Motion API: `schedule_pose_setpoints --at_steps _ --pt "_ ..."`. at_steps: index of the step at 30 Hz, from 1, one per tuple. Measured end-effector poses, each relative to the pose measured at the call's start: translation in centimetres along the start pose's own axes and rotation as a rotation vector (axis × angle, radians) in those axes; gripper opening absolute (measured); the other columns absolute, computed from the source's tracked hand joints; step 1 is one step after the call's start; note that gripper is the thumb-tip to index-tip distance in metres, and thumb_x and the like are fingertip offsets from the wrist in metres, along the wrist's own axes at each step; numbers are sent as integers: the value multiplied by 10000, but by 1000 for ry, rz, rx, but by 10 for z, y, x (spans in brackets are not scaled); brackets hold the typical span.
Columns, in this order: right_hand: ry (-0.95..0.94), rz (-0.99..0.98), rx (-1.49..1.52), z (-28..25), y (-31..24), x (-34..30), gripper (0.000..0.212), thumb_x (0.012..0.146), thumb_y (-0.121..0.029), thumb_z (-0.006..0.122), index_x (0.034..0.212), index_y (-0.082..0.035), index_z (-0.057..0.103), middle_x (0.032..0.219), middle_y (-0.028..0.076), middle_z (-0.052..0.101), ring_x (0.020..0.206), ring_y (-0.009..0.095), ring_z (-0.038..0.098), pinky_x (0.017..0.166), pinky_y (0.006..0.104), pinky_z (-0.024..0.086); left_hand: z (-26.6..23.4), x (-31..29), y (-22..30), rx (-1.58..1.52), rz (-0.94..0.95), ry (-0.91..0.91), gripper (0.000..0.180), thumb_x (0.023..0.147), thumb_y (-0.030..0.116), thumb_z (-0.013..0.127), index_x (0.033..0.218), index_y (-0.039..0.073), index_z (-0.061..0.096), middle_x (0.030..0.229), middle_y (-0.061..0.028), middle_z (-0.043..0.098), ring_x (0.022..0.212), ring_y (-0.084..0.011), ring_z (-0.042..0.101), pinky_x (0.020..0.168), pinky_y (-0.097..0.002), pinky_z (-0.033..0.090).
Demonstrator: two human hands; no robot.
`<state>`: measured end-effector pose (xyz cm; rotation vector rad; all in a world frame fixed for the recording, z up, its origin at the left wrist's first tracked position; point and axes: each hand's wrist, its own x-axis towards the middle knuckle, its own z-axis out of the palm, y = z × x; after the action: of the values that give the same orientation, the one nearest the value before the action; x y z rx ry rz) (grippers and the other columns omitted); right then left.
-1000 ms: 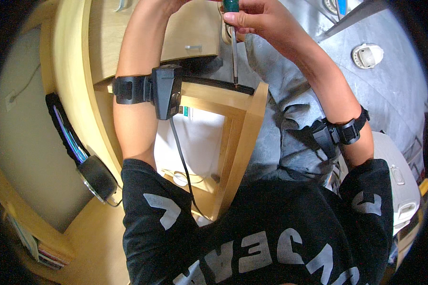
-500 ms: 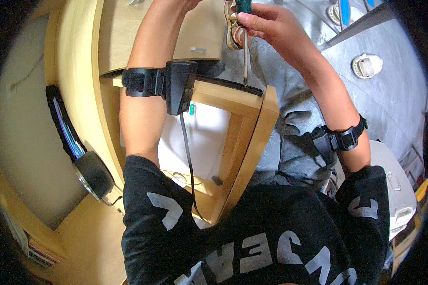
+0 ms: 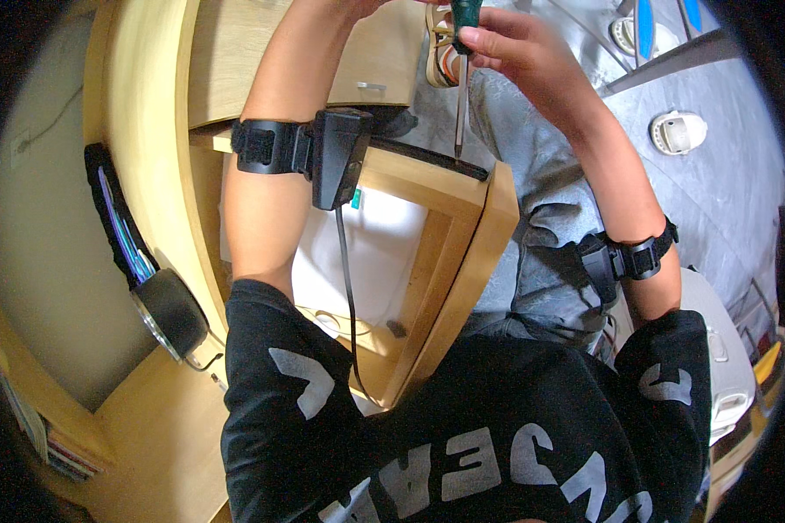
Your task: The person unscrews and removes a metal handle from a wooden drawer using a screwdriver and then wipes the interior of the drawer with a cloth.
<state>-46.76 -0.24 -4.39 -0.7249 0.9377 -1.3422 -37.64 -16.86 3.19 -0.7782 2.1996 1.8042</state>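
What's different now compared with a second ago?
The view shifted, so the wooden frame and screwdriver appear farther right in the picture. No visible grab or release: the right hand still holds the screwdriver, its tip at the black rail.

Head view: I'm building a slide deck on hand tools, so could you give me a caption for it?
Right hand holding a green-handled screwdriver, tip at a wooden drawer's black rail.

Bright middle, blackened corners, fisheye-bent edges
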Motion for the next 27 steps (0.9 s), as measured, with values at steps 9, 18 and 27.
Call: schedule_pose_setpoints --at_steps 9,18,27 --pt "-385 40 -393 0 21 -8 235 799 -264 707 804 -29 702 732 7 633 638 90 560 527 224 419 2 -12 8 -180 -112 35 286 889 88 576 1166 18 555 837 -32 583 755 -145 605 674 -271 513" --pt "-561 192 -678 18 17 -14 328 836 -290 667 709 11 643 597 55 601 564 136 561 535 294 444 -4 -10 2 -186 1 241 201 928 147 541 1106 64 583 850 -6 600 682 -93 564 623 -261 499" --pt "-422 84 -833 7 16 -15 464 861 -405 562 828 46 669 682 173 640 649 260 614 638 380 475 -14 5 16 -441 181 344 245 948 171 519 1130 16 575 878 -53 606 727 -127 597 640 -245 535"
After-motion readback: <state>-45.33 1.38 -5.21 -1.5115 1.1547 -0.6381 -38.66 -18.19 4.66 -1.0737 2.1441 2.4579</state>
